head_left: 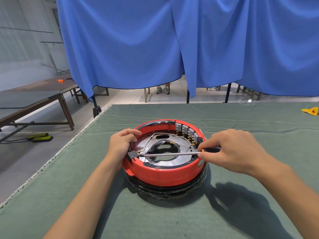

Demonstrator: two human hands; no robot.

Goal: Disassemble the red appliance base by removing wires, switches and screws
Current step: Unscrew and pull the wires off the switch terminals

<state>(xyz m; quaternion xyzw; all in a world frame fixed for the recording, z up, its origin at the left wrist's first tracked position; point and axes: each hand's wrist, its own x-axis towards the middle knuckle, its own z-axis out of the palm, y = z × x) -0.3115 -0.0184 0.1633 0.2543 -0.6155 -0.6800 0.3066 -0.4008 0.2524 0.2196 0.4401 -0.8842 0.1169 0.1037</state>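
Green cloth [172, 221] (rumpled) beneath blue curtains [155, 40].

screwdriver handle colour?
Black with an orange collar at the shaft end, on the long-shafted screwdriver gripped by the right hand. Head view, the only one.

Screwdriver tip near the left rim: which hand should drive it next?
Right. The right hand already grips the screwdriver; the left hand holds the red base steady.
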